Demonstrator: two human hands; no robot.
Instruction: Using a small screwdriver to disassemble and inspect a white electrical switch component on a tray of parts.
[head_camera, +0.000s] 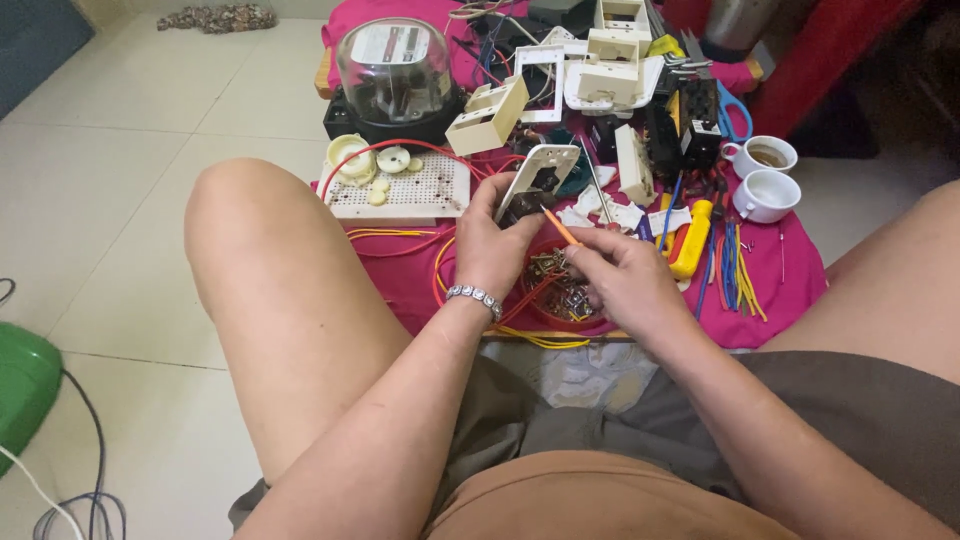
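My left hand (495, 240) grips a white wall-switch plate (540, 175) with dark inner parts, tilted upright over a low table. A silver bracelet (473, 296) circles that wrist. My right hand (620, 275) holds a thin orange-handled screwdriver (558, 225), its tip pointing up-left into the back of the plate. Under both hands sits a small round dish of screws and metal bits (558, 288). Red and yellow wires (440, 265) loop around the dish.
A pink cloth (790, 290) covers the table, crowded with white switch boxes (490, 115), a domed electric meter (395, 75), a perforated white board (410, 190), a yellow tool (692, 238), coloured wire pieces (735, 270) and two white cups (765, 175). My bare knees flank the table. A green object (25, 385) lies left.
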